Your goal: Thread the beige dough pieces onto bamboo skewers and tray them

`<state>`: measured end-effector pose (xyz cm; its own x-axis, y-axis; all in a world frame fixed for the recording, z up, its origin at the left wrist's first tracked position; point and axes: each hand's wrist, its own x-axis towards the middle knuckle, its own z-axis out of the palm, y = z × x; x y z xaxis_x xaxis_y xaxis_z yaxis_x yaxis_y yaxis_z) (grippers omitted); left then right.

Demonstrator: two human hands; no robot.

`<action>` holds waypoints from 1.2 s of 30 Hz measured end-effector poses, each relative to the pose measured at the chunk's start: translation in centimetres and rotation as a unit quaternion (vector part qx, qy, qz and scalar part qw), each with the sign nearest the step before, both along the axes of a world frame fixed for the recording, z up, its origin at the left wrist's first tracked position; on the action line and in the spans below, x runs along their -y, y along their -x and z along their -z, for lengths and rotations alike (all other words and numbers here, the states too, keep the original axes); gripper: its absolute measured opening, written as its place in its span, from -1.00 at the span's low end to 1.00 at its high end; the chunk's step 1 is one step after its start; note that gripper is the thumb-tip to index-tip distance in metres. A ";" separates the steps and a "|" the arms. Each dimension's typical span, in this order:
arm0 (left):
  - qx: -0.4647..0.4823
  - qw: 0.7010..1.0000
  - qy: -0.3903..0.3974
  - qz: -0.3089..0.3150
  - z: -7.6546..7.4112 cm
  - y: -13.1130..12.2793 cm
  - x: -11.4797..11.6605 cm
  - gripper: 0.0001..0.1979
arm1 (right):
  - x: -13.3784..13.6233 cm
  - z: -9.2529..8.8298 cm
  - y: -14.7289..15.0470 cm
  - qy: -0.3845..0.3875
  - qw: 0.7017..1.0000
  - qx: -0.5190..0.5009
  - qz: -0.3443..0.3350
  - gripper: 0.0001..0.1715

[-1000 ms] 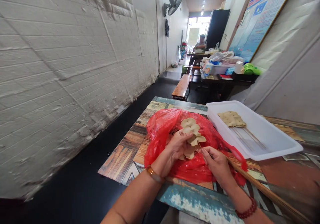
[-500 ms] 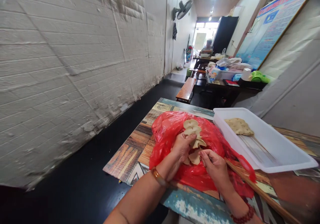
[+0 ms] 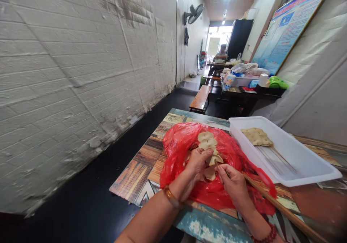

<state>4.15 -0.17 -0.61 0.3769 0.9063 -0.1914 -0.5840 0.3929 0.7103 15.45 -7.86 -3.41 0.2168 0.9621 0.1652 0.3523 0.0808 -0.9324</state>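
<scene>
Over an opened red plastic bag (image 3: 176,145), my left hand (image 3: 197,163) pinches a row of thin, round, beige food slices (image 3: 207,143). My right hand (image 3: 231,178) is closed on the lower end of a thin skewer (image 3: 217,164), which runs into the slices; most of it is hidden. More loose slices (image 3: 210,173) lie in the bag under my hands. To the right, a white plastic tray (image 3: 320,163) holds finished-looking skewers of the same slices (image 3: 256,137), their bare sticks pointing toward me.
A bundle of long wooden sticks (image 3: 287,212) lies beside my right forearm on the patterned table (image 3: 138,163). Beyond stand an orange-brown bench (image 3: 200,97) and a dark table with plastic bags (image 3: 251,68). A person (image 3: 221,56) sits far back. A white wall (image 3: 81,73) runs along the left.
The view has shifted slightly. Both hands keep their hold on the slices and the skewer, with hardly any movement between them.
</scene>
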 end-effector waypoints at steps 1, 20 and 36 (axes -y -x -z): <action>0.004 1.000 -0.002 0.004 0.0 0.0 0.0 -0.64 | 0.0 0.0 0.0 0.002 1.000 -0.006 -0.002 -0.56; -0.005 1.000 -0.013 -0.013 -0.8 1.5 -1.6 -0.60 | -0.1 -0.5 0.5 0.011 0.998 -0.052 -0.025 -0.57; -0.029 0.997 -0.054 -0.035 -2.5 2.0 -2.1 -0.68 | 0.3 -4.2 -0.5 -0.142 0.982 0.121 0.034 -0.73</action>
<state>2.14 1.93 1.89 0.3026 0.9467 -0.1108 -0.5639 0.2715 0.7799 15.96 -8.13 0.74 0.1998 0.8543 0.4798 0.5739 0.2949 -0.7640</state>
